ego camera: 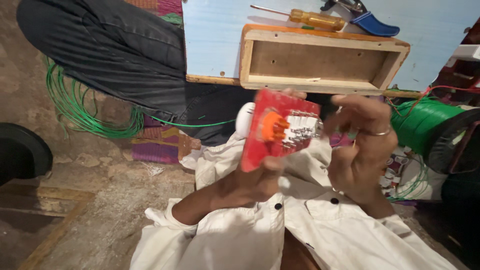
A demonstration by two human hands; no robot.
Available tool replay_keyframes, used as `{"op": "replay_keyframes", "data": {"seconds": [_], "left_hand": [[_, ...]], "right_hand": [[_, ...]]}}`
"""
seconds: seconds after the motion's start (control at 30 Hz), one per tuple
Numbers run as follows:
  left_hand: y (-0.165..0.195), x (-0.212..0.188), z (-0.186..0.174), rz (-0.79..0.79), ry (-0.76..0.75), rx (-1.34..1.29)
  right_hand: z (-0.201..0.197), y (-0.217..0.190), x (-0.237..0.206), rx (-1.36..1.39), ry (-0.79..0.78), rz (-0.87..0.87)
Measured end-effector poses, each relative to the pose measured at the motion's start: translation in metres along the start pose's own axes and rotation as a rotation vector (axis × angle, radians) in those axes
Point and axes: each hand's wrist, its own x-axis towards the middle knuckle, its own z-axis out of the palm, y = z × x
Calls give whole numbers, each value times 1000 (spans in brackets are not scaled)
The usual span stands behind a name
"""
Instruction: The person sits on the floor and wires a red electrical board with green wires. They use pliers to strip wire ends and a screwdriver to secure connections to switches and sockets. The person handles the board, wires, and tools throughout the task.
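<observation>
— Two hands up; where's the red switch plate (278,129)?
— Gripped in the left hand (260,181), before the wooden box (320,60).
— Right hand (361,145)?
— Fingers curled at the plate's edge; contact unclear.

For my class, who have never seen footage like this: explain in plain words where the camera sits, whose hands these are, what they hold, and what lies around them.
There is one picture, taken by a camera worn on a person's head and looking down, so the two bare hands at the bottom are that person's own. The left hand grips a red board with an orange knob-like part, white switch parts and metal terminals on its face. The right hand, wearing a ring, is at the board's right edge, fingers curled; whether it holds something small is too blurred to tell. Beyond the hands, an open wooden box rests on a light blue board, with a yellow-handled screwdriver and a blue-handled tool behind it. A spool of green wire sits on the right, and loose green wire lies on the floor at left.
</observation>
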Motion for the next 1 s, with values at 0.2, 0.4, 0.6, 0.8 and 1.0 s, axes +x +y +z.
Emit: {"op": "replay_keyframes", "data": {"seconds": [0.2,0.4,0.6,0.8,1.0], "left_hand": [[-29,-13,-18,-75,-7,80],[-41,-2,-26,-142,13,520],[-5,15,-35,-178,90,888],[-32,25,-48,46,102,1108],[-95,54,-40,-11,-192,1268]], "right_hand": [[-24,2,20,-105,-148,-177],[-43,25,49,-312,-63,-330],[-45,68,67,-406,-190,-438],[-37,73,72,-382,-180,-487],[-28,54,81,-433,-144,-547]]}}
